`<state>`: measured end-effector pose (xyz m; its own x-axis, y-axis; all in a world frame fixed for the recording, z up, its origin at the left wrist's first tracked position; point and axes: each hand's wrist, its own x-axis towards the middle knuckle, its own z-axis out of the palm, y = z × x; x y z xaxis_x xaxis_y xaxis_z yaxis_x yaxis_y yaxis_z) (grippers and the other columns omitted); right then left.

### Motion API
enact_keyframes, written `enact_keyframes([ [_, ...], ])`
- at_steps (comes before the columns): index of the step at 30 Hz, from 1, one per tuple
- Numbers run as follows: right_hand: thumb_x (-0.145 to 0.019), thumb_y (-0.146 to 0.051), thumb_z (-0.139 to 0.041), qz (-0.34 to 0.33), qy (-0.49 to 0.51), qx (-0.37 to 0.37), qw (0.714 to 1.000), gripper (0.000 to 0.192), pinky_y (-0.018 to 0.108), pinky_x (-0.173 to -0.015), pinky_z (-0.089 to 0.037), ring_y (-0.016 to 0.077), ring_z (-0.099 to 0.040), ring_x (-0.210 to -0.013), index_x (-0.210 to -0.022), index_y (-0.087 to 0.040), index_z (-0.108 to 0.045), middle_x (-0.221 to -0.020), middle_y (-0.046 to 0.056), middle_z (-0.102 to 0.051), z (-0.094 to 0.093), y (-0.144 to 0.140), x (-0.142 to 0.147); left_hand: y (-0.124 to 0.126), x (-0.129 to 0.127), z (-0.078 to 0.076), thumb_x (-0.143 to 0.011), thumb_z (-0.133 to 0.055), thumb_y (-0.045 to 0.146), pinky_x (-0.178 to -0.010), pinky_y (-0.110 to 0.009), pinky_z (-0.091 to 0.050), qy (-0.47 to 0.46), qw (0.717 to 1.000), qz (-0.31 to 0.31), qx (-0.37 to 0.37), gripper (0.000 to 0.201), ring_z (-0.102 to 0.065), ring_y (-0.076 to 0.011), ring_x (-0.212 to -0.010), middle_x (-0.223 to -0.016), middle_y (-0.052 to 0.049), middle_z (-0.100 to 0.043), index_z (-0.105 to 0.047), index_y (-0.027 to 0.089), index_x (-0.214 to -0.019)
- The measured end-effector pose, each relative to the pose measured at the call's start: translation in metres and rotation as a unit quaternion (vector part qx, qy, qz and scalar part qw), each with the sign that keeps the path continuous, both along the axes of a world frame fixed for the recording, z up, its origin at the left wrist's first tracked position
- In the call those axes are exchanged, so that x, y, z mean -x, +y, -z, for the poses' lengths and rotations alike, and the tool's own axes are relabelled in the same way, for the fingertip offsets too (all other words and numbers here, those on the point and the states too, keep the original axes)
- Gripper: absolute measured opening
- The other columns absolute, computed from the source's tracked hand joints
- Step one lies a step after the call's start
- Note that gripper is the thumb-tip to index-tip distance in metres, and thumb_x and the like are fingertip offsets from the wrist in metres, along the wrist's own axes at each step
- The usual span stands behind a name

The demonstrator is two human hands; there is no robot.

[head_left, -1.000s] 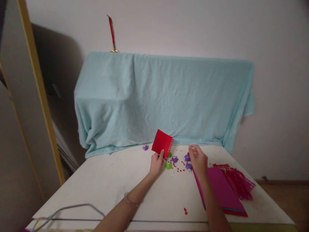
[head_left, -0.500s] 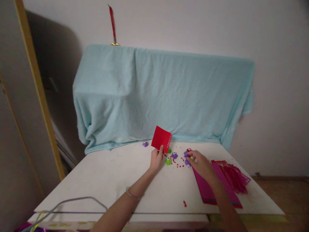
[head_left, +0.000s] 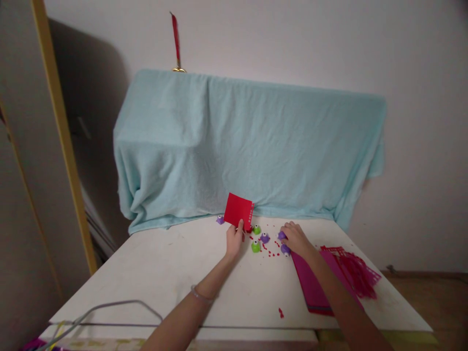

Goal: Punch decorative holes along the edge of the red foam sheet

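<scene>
My left hand (head_left: 234, 240) pinches a square red sheet of paper (head_left: 238, 209) by its lower edge, thumb on top. A row of small punched holes runs along the sheet's right side. My right hand (head_left: 296, 239) is closed, fingers curled down over a cluster of small craft punches; whatever it grips is hidden. Beside its fingers are a purple punch (head_left: 281, 235) and another purple punch (head_left: 285, 250). Between the hands stand a green punch (head_left: 255, 246), a second green punch (head_left: 256, 229) and a purple punch (head_left: 264, 238). Red paper bits (head_left: 272, 254) lie scattered around them.
Magenta and red sheets (head_left: 314, 282) are stacked under my right forearm, with punched red scraps (head_left: 356, 273) beside them. One purple punch (head_left: 220, 220) sits at the back by the blue cloth (head_left: 256, 146). A grey cable (head_left: 117, 302) crosses the front left.
My left hand has moved the red sheet slightly left. My right hand has shifted over the punches, closing its fingers; the red and green punches near it are now hidden.
</scene>
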<state>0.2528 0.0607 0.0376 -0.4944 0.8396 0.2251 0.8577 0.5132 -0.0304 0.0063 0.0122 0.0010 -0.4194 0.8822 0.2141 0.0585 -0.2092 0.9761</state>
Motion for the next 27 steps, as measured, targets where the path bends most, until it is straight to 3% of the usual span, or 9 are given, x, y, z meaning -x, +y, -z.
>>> enact_keyframes([
  [2, -0.073, -0.02, -0.066, -0.013, 0.126, 0.023, 0.992, 0.011, 0.036, -0.086, -0.039, 0.025, -0.055, -0.097, -0.084, -0.018, -0.065, -0.092, 0.009, -0.065, -0.001, 0.004, 0.003, -0.001, 0.0, -0.001, -0.087, -0.045, 0.059, -0.046, -0.023, -0.033, -0.001, 1.0, -0.002, -0.002, 0.052, -0.044, -0.012, -0.042, -0.043, 0.0, -0.046, -0.049, 0.019, -0.054],
  [4, -0.075, -0.029, -0.067, -0.018, 0.325, 0.084, 0.942, 0.019, 0.035, -0.078, -0.044, 0.0218, -0.059, -0.085, -0.091, -0.019, -0.064, -0.088, 0.006, -0.066, -0.003, 0.008, 0.009, -0.002, 0.001, -0.001, -0.086, -0.045, 0.06, -0.047, -0.023, -0.034, -0.004, 1.0, -0.006, -0.006, 0.052, -0.045, -0.0123, -0.043, -0.043, 0.0, -0.046, -0.049, 0.019, -0.054],
  [7, -0.071, -0.04, -0.072, -0.018, 0.605, 0.184, 0.774, 0.036, 0.033, -0.067, -0.047, 0.0201, -0.062, -0.074, -0.099, -0.019, -0.06, -0.085, 0.005, -0.068, -0.01, 0.01, 0.027, -0.002, 0.003, 0.0, -0.086, -0.045, 0.061, -0.049, -0.024, -0.035, -0.015, 1.0, -0.019, -0.006, 0.052, -0.046, -0.0126, -0.044, -0.044, 0.0, -0.048, -0.05, 0.02, -0.055],
  [9, -0.065, -0.036, -0.079, -0.027, 0.705, 0.213, 0.676, 0.043, 0.034, -0.071, -0.049, 0.021, -0.064, -0.079, -0.099, -0.02, -0.059, -0.087, 0.005, -0.069, -0.014, 0.006, 0.043, -0.001, 0.004, 0.002, -0.086, -0.045, 0.061, -0.049, -0.024, -0.036, -0.019, 1.0, -0.025, -0.004, 0.052, -0.046, -0.0126, -0.045, -0.045, 0.0, -0.049, -0.05, 0.02, -0.055],
  [13, -0.063, -0.028, -0.082, -0.062, 0.778, 0.272, 0.562, 0.042, 0.034, -0.075, -0.05, 0.021, -0.066, -0.085, -0.097, -0.023, -0.058, -0.093, 0.005, -0.071, -0.008, -0.013, 0.072, -0.001, 0.0, 0.004, -0.085, -0.048, 0.061, -0.047, -0.023, -0.033, -0.013, 1.0, -0.001, -0.006, 0.051, -0.045, -0.0113, -0.044, -0.046, 0.001, -0.048, -0.05, 0.019, -0.057],
  [16, -0.066, -0.029, -0.081, -0.046, 0.779, 0.297, 0.55, 0.042, 0.027, -0.062, -0.049, 0.0149, -0.063, -0.069, -0.101, -0.023, -0.06, -0.091, 0.002, -0.069, 0.006, -0.024, 0.084, -0.002, -0.008, 0.004, -0.082, -0.053, 0.06, -0.044, -0.022, -0.032, -0.016, 0.999, 0.042, -0.01, 0.048, -0.043, -0.01, -0.044, -0.049, 0.002, -0.05, -0.055, 0.016, -0.065],
  [19, -0.067, -0.033, -0.08, -0.048, 0.75, 0.31, 0.582, 0.045, 0.022, -0.046, -0.036, 0.0096, -0.05, -0.05, -0.106, -0.021, -0.062, -0.069, -0.002, -0.063, 0.017, -0.028, 0.089, -0.004, -0.014, -0.001, -0.079, -0.058, 0.059, -0.042, -0.021, -0.028, -0.029, 0.996, 0.083, -0.01, 0.047, -0.041, -0.0089, -0.043, -0.05, 0.002, -0.051, -0.056, 0.014, -0.066],
  [23, -0.066, -0.034, -0.08, -0.041, 0.741, 0.311, 0.594, 0.047, 0.022, -0.044, -0.032, 0.0089, -0.047, -0.051, -0.107, -0.018, -0.065, -0.07, -0.001, -0.061, 0.025, -0.028, 0.088, -0.004, -0.012, -0.008, -0.075, -0.063, 0.059, -0.042, -0.022, -0.027, -0.062, 0.993, 0.1, 0.007, 0.048, -0.039, -0.0083, -0.04, -0.048, 0.0, -0.052, -0.055, 0.014, -0.062],
  [27, -0.066, -0.03, -0.08, -0.047, 0.751, 0.297, 0.588, 0.051, 0.023, -0.051, -0.04, 0.01, -0.051, -0.057, -0.114, -0.021, -0.064, -0.084, 0.001, -0.066, 0.03, -0.026, 0.086, -0.002, -0.006, -0.009, -0.076, -0.066, 0.054, -0.043, -0.023, -0.026, -0.086, 0.988, 0.13, 0.018, 0.046, -0.036, -0.0072, -0.038, -0.042, 0.001, -0.047, -0.052, 0.015, -0.055],
])
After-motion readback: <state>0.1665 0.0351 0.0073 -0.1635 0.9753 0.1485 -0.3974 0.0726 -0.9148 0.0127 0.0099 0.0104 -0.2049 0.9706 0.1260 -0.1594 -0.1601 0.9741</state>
